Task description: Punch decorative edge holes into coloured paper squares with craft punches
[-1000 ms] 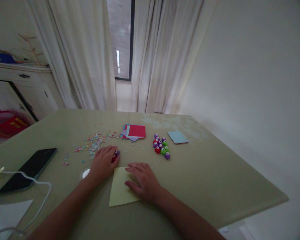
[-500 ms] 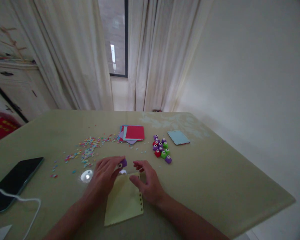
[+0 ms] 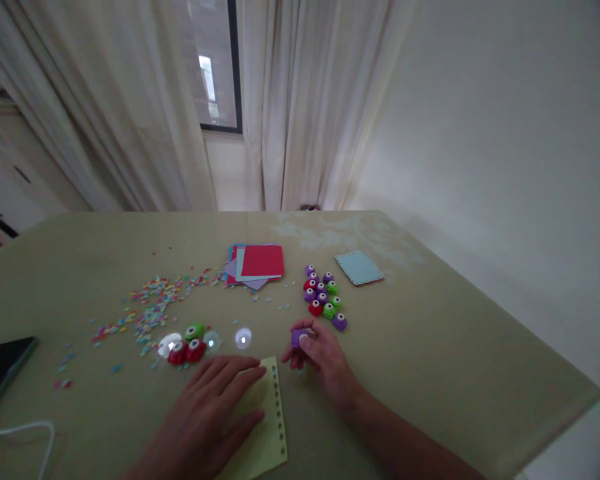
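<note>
My right hand (image 3: 321,353) grips a small purple craft punch (image 3: 299,338) between thumb and fingers, just above the table and to the right of the yellow paper. Flat on a yellow sheet of paper (image 3: 267,433) rests my left hand (image 3: 217,413), its fingers stretched out and part of the sheet hidden beneath it. A row of punched holes runs down the sheet's right edge. Beyond the left hand sit two red punches (image 3: 195,350) and a green punch (image 3: 194,331). Several purple, red and green punches (image 3: 322,297) stand grouped beyond my right hand.
Colourful paper bits (image 3: 155,310) are scattered at the left. A stack of coloured paper (image 3: 263,261) lies towards the back, and a light blue sheet (image 3: 359,267) lies to its right. A dark tablet or phone (image 3: 3,370) and a white cable (image 3: 17,427) are at the left edge.
The purple punch has passed from my left hand to my right. My left hand has come down flat on the yellow paper, uncovering the red and green punches. The view has shifted right.
</note>
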`<action>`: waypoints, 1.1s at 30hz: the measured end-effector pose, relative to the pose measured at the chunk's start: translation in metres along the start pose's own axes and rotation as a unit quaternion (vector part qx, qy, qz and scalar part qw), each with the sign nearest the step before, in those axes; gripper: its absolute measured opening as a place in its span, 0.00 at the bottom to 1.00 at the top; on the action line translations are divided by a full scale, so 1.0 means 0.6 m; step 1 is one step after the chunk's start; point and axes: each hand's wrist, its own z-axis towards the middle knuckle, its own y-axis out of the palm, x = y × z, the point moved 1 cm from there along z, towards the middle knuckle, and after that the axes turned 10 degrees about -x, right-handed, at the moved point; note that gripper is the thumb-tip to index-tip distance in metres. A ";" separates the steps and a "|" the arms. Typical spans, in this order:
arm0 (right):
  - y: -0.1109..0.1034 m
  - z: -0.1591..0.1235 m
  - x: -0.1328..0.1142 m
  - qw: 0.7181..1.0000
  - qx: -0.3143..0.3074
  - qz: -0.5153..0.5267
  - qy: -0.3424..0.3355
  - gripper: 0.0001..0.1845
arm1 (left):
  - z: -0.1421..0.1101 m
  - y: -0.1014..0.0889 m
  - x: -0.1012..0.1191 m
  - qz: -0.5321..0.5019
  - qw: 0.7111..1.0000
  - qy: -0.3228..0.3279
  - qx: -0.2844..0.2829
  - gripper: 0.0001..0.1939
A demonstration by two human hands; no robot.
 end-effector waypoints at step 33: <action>-0.031 0.007 -0.026 0.828 0.015 -0.553 -0.091 0.09 | -0.004 0.023 0.011 0.027 0.999 0.001 -0.026 0.40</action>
